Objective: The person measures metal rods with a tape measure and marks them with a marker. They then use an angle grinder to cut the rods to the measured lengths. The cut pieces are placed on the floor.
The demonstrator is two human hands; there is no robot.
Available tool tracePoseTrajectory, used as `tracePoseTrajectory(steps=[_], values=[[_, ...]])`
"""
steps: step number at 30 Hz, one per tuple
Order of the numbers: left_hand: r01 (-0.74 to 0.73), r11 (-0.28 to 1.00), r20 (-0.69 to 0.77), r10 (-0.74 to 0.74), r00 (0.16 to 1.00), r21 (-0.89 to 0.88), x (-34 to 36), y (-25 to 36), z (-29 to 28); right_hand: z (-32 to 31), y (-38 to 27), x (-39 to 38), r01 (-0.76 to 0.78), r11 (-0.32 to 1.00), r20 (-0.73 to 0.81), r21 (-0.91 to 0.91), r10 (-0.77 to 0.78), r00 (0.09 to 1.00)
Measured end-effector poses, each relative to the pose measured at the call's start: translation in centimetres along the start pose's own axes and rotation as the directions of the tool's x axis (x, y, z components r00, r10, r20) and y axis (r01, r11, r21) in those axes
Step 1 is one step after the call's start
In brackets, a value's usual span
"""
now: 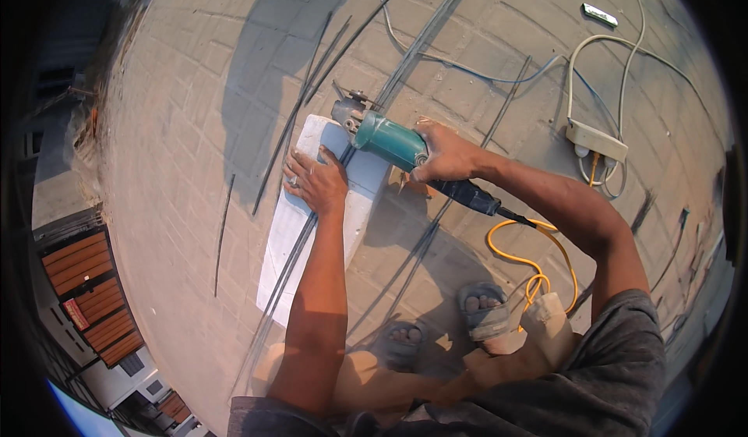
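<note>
A long white block (273,277) lies on the paving, and a bundle of thin steel rods (413,47) runs lengthwise across it and on past its far end. My left hand (318,181) is pressed over the rods on the block, fingers bent around them. Wrapped about the body of a green angle grinder (388,141) is my right hand (450,155). The grinder's metal head is over the rods by the block's far end. Whether its disc touches them I cannot tell.
Loose rods (300,102) lie left of the block. A yellow cord (499,247) loops on the ground at right, near my sandalled feet. Farther right are a white power strip (597,141) with grey cables and a small shiny packet (599,15).
</note>
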State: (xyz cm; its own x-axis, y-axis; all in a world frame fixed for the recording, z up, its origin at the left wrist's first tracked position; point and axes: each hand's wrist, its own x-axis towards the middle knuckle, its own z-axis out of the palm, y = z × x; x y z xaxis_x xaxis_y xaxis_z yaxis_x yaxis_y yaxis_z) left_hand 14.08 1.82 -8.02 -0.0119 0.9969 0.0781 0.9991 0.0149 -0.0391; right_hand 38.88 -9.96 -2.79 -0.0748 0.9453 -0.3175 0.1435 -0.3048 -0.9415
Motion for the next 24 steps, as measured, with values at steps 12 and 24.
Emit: tracePoseTrajectory(steps=[12, 24], values=[[0.003, 1.0, -0.007, -0.003, 1.0, -0.025, 0.09, -0.13, 0.04, -0.04, 0.21, 0.05, 0.036, 0.999, -0.003, 0.001, -0.036, 0.999], [-0.007, 0.998, 0.008, 0.007, 1.0, -0.057, 0.01, -0.05, -0.1, -0.04, -0.11, -0.18, 0.007, 1.0, -0.01, -0.018, -0.008, 1.0]])
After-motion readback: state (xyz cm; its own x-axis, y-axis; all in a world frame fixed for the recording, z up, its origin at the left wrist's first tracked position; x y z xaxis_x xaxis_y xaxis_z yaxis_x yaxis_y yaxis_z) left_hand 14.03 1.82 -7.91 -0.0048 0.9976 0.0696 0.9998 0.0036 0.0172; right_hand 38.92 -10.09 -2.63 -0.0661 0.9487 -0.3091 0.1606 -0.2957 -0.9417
